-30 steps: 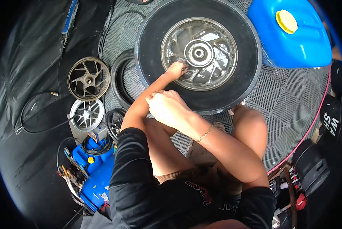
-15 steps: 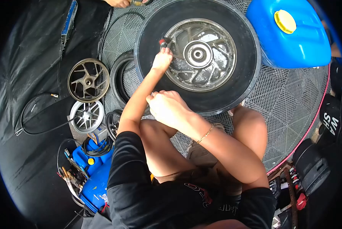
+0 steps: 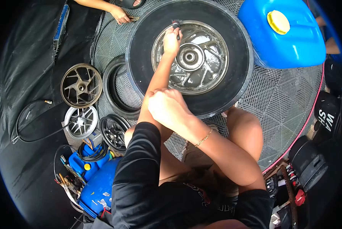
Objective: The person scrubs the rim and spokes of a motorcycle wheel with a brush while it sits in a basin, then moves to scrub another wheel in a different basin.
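1. A round, matt black surround [image 3: 140,57] with a scuffed grey edge lies flat before the person; whether tub or tyre, I cannot tell.
2. Beside its right edge, a smooth blue plastic container [image 3: 293,51] has a ribbed yellow cap [image 3: 278,22].
3. Within the surround, the metal wheel [image 3: 189,57] lies face up, its axle line pointing toward the camera; curved spokes meet wet, glossy patches.
4. The right hand [image 3: 168,107] curls into a fist over the left forearm; its contents are hidden.
5. The left hand [image 3: 172,41] grips a small brush [image 3: 176,25] at the wheel's upper-left rim, long axis nearly straight away from the person, dark bristles far end.
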Motion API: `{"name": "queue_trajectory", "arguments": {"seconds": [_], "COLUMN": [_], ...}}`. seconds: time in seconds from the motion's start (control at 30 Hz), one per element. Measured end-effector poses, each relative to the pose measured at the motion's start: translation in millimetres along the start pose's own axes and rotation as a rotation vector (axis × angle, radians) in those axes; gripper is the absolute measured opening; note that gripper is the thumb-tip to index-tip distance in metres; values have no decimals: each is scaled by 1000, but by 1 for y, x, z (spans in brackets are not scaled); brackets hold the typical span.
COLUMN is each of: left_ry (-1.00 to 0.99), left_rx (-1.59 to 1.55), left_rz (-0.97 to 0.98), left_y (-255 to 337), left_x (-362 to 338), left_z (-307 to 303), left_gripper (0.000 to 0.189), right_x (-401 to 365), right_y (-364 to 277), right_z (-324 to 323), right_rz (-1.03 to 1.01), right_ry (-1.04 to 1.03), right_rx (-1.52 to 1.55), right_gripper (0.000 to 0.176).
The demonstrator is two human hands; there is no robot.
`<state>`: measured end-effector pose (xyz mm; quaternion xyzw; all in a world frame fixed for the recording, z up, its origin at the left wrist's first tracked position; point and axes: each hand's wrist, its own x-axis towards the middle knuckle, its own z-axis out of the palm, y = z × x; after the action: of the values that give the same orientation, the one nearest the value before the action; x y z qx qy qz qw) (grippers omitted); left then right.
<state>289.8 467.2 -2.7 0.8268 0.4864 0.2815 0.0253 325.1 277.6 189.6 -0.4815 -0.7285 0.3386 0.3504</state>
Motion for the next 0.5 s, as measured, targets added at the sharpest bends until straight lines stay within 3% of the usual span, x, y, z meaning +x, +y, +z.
{"name": "queue_trajectory", "arguments": {"seconds": [0.1, 0.2, 0.27, 0.5], "left_ry": [-34, -5, 114, -53], "left_rx": [-61, -148, -185, -398], "left_rz": [-72, -76, -18, -25], "left_y": [24, 51, 69, 132], "left_x": [1, -2, -7, -37], "left_z": [11, 27, 42, 28], "left_gripper": [19, 19, 17, 16], "right_x": [2, 3, 3, 5], "right_y": [-2, -6, -6, -8], "right_z": [-8, -14, -12, -14], "right_rz": [191, 220, 213, 207], "right_ry": [24, 71, 88, 89], "right_rx": [-39, 38, 44, 45], "right_gripper": [10, 12, 12, 13]}}
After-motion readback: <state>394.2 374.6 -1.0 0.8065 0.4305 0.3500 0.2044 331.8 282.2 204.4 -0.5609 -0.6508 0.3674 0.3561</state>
